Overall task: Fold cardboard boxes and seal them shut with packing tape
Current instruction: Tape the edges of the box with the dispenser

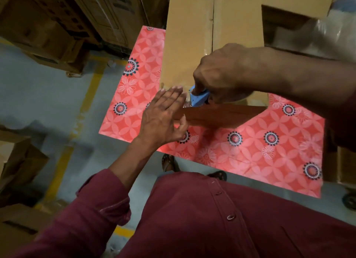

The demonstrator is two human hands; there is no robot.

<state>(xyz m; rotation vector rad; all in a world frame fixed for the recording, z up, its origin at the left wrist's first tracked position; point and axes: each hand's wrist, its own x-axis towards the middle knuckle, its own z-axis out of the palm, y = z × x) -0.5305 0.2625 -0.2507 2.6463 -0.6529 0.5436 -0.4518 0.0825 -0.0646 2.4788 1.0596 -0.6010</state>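
Box (202,36) lengthwise away, seam likewise; tape dispenser (199,97) at near end.

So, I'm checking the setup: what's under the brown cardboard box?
The brown cardboard box sits on a red floral-patterned table cover. The table itself is hidden beneath that cover.

Bare table cover (250,157) open below both hands; cardboard box (192,45) blocks beyond them, stacked cartons (57,26) far left of left hand (163,119).
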